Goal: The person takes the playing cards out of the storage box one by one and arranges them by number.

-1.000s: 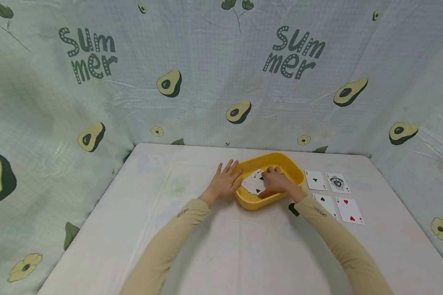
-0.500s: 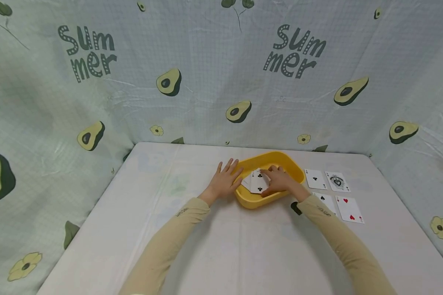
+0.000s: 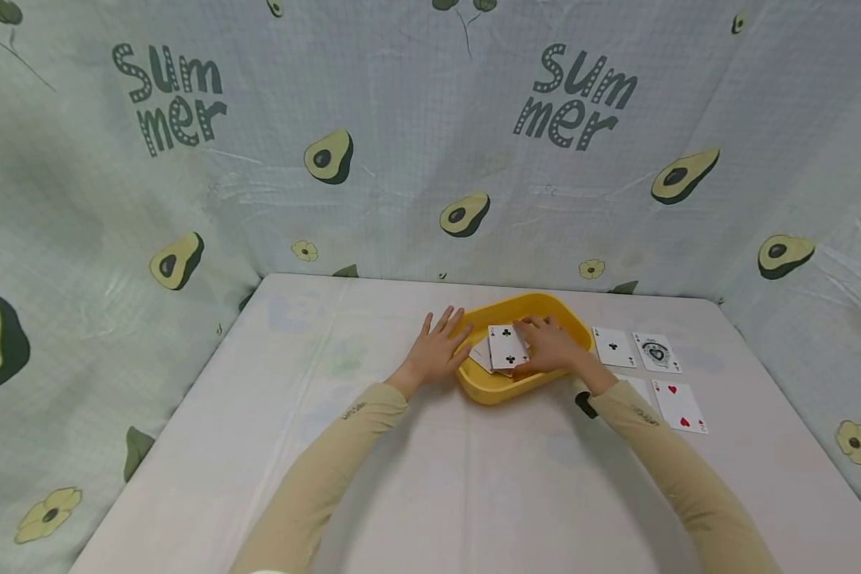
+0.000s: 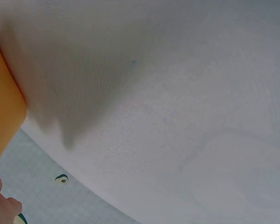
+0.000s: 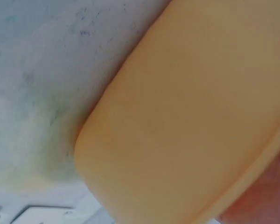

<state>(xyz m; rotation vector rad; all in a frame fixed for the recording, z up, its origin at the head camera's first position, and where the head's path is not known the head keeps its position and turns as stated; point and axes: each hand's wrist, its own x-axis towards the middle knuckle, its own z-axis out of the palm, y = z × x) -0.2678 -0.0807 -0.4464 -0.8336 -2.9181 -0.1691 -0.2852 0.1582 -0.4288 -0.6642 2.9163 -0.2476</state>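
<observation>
A yellow plastic tray [image 3: 574, 323] stands near the back of the table, with several playing cards inside. My left hand [image 3: 433, 351] lies with fingers spread against its left rim. Inside the tray, my right hand [image 3: 548, 347] pinches a two of clubs [image 3: 504, 347] by its right side. Beneath that card, other white cards [image 3: 481, 353] stick out to the left. In the left wrist view, the tray's outer wall [image 4: 4, 107] and part of the left hand [image 4: 2, 205] show at the left edge. Tray wall [image 5: 168, 121] fills most of the right wrist view.
Right of the tray, playing cards lie face up in two rows: an ace of clubs [image 3: 613, 347], an ace of spades [image 3: 656, 352], a two of hearts [image 3: 679, 406] and a card [image 3: 637, 387] partly hidden by the right sleeve. A patterned cloth [image 3: 402, 199] hangs behind the table.
The two of clubs has turned straighter and shifted slightly up and right, with my right hand drawing right. More of the cards beneath shows. The left hand stays in place.
</observation>
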